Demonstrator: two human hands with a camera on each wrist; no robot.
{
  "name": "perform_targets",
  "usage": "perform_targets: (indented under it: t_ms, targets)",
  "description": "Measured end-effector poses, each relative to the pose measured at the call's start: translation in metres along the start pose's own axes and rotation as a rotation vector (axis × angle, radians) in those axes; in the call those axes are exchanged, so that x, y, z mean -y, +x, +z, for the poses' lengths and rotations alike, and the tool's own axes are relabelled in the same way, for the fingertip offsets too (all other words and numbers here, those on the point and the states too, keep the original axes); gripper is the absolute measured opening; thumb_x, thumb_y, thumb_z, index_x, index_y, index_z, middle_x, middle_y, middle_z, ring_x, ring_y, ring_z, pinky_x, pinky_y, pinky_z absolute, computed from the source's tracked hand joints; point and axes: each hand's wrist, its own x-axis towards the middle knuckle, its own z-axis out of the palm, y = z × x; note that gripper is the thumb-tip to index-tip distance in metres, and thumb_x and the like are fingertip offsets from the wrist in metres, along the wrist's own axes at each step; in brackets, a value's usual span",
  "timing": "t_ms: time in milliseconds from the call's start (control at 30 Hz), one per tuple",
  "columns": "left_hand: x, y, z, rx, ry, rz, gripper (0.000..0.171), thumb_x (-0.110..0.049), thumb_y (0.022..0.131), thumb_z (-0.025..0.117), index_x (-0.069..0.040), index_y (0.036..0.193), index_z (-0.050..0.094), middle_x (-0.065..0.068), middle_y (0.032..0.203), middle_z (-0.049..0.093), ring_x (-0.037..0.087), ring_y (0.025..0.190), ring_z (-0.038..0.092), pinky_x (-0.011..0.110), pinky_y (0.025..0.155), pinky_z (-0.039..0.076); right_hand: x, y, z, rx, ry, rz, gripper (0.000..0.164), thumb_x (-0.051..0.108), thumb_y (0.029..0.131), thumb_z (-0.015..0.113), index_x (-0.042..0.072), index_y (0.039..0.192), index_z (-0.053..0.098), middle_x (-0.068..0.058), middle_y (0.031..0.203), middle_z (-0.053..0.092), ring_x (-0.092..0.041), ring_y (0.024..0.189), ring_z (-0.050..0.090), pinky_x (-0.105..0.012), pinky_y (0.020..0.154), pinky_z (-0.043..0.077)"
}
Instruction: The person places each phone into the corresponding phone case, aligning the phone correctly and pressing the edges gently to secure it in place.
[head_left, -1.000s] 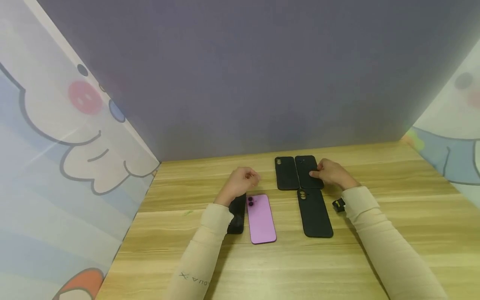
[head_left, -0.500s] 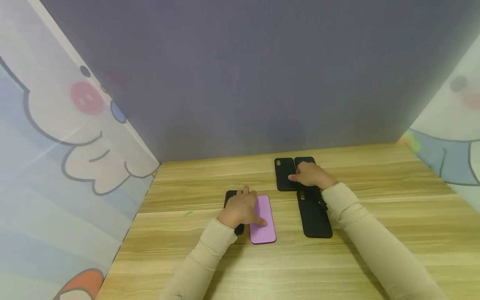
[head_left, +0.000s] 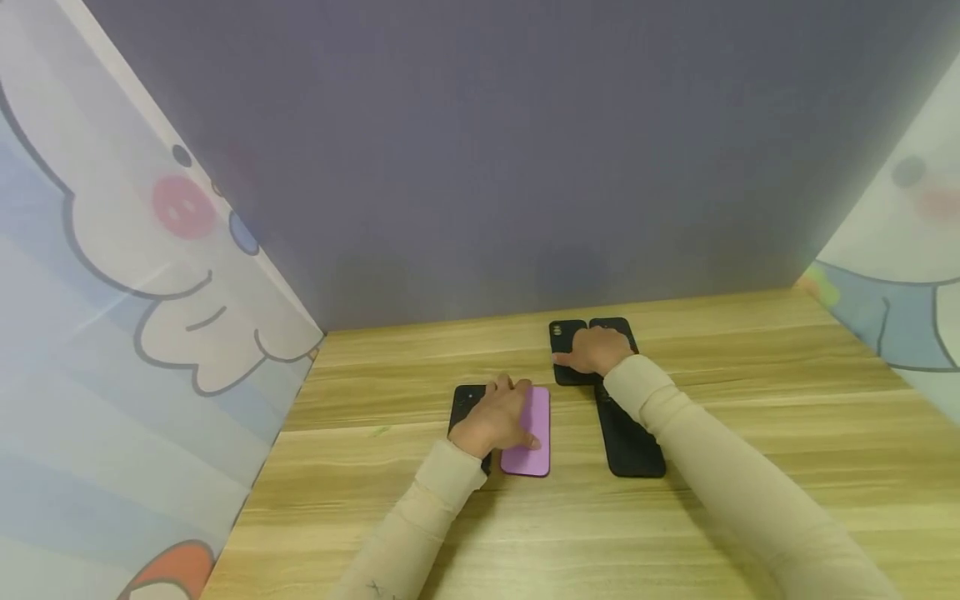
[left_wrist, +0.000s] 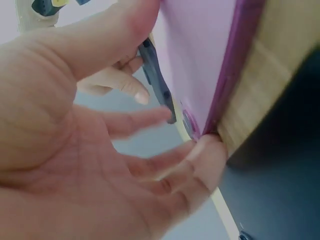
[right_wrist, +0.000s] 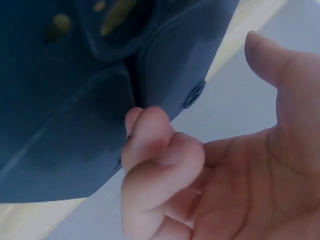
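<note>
While the purple smartphone [head_left: 538,418] sits left of the front black phone case [head_left: 630,442], the left hand [head_left: 498,421] pinches the smartphone's edges. Right hand [head_left: 596,350]: thumb spread, fingers at the rear left case [head_left: 562,343], behind the front one. Judged best: squeeze rims evenly, clear of the camera lens [left_wrist: 188,122].

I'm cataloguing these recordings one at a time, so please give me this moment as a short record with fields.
Left hand: grip on the smooth pink rectangular phone, thumb across its face
Back row: left matte black rectangular case, right matte black rectangular case
Right hand: over both back cases, thumb apart, fingers bent, contact unclear
Front right: matte black case with camera cutouts
Beside phone: black rectangular slab, partly hidden by the left hand
Surface: pale wood-grain table
Backdrop: grey panel, cartoon-printed walls
</note>
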Motion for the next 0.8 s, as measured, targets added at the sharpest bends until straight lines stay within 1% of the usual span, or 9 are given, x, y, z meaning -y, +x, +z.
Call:
perform_targets:
  t_ms: [133,233,300,367,467,567,600,667,800]
  targets:
    - [0.000,0.004,-0.001,-0.032,0.016,0.023,0.091,-0.037,0.080,0.089,-0.017,0.155,0.042,0.021,0.150,0.043,0.035,0.129,0.049,0.049,0.103,0.052,0.008,0.006,0.003,-0.013,-0.058,0.039,0.072,0.068,0.099,0.050,0.004,0.126,0.071,-0.029,0.148,0.052,-0.044,0.115,0.064,-0.048,0.081,0.059]
    - [-0.004,0.002,0.000,-0.076,0.094,-0.002,0.088,-0.044,0.083,0.085,-0.010,0.152,0.045,0.025,0.146,0.049,0.040,0.131,0.052,0.051,0.105,0.051,0.013,0.008,0.005,-0.004,-0.072,0.052,0.076,0.069,0.098,0.050,0.004,0.133,0.067,-0.030,0.157,0.041,-0.048,0.124,0.060,-0.053,0.089,0.058]
    - [-0.010,-0.001,0.002,-0.107,0.139,-0.041,0.090,-0.053,0.081,0.084,-0.005,0.149,0.048,0.027,0.139,0.056,0.042,0.127,0.057,0.052,0.103,0.052,0.015,0.008,0.007,0.004,-0.062,0.059,0.077,0.069,0.097,0.051,0.004,0.136,0.065,-0.030,0.157,0.039,-0.048,0.124,0.060,-0.054,0.091,0.058]
    - [-0.016,-0.004,0.004,-0.127,0.174,-0.083,0.095,-0.060,0.076,0.084,-0.002,0.144,0.052,0.026,0.130,0.063,0.041,0.118,0.063,0.050,0.098,0.055,0.015,0.008,0.007,0.002,-0.045,0.069,0.076,0.069,0.096,0.052,0.004,0.136,0.066,-0.030,0.157,0.040,-0.048,0.122,0.061,-0.054,0.091,0.058]
    - [-0.025,-0.006,0.005,-0.142,0.160,-0.129,0.101,-0.062,0.070,0.088,0.000,0.141,0.053,0.026,0.125,0.066,0.039,0.106,0.070,0.047,0.085,0.061,0.014,0.007,0.007,-0.004,-0.019,0.079,0.078,0.069,0.095,0.055,0.004,0.137,0.064,-0.029,0.153,0.047,-0.047,0.121,0.062,-0.054,0.092,0.057]
    - [-0.029,-0.005,0.006,-0.150,0.136,-0.132,0.102,-0.058,0.068,0.091,0.003,0.140,0.053,0.028,0.123,0.066,0.038,0.099,0.073,0.044,0.074,0.063,0.013,0.005,0.006,-0.002,0.003,0.093,0.079,0.070,0.093,0.056,0.004,0.137,0.064,-0.026,0.148,0.054,-0.044,0.118,0.064,-0.054,0.093,0.057]
    - [-0.029,-0.005,0.006,-0.151,0.125,-0.131,0.103,-0.057,0.068,0.092,0.004,0.140,0.052,0.029,0.123,0.065,0.039,0.098,0.073,0.044,0.074,0.063,0.012,0.005,0.005,0.000,0.009,0.097,0.081,0.070,0.093,0.056,0.003,0.139,0.062,-0.026,0.148,0.053,-0.043,0.118,0.065,-0.053,0.093,0.057]
    - [-0.028,-0.002,0.006,-0.152,0.093,-0.139,0.103,-0.053,0.068,0.094,0.005,0.141,0.050,0.030,0.120,0.064,0.041,0.099,0.071,0.045,0.076,0.063,0.012,0.005,0.005,0.001,0.021,0.107,0.091,0.071,0.092,0.057,-0.002,0.145,0.053,-0.027,0.149,0.052,-0.043,0.117,0.065,-0.053,0.092,0.057]
    - [-0.024,0.004,0.006,-0.135,-0.012,-0.193,0.109,-0.044,0.066,0.097,0.004,0.146,0.043,0.032,0.119,0.059,0.044,0.107,0.065,0.051,0.085,0.060,0.012,0.006,0.006,-0.001,0.038,0.112,0.116,0.072,0.091,0.059,-0.016,0.155,0.020,-0.034,0.144,0.053,-0.048,0.118,0.064,-0.054,0.092,0.057]
